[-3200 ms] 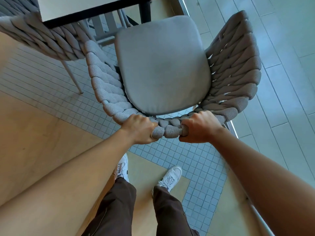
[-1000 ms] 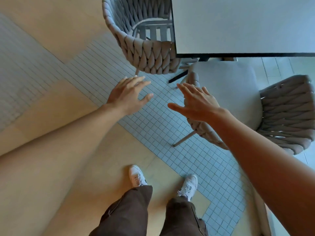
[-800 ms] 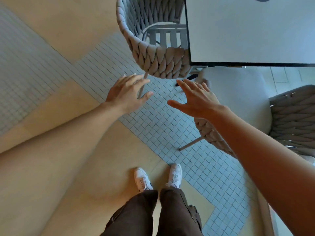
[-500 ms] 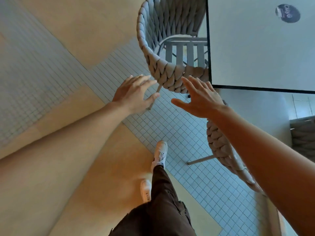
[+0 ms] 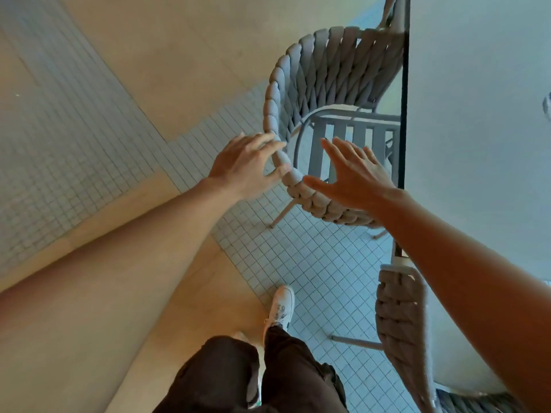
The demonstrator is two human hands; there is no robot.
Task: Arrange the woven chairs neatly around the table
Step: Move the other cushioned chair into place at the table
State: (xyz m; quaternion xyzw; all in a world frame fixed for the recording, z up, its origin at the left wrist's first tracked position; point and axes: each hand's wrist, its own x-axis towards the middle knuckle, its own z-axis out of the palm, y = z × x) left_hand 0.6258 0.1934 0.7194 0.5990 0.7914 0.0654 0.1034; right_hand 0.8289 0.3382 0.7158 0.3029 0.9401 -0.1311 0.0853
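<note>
A grey woven chair with a bare slatted seat stands at the left edge of the pale table, its seat partly under the tabletop. My left hand is open, its fingertips touching the outside of the woven back rim. My right hand is open too, fingers spread over the rim and the slats, just above them. A second woven chair stands at the lower right, largely hidden behind my right forearm.
The floor mixes beige slabs and bands of small pale tiles. My legs and a white shoe are at the bottom centre. The table's dark edge runs vertically beside the first chair.
I let go of the cushioned chair and turned left. Both open hands have moved forward to the bare-seat chair, and the left one now touches its back rim.
</note>
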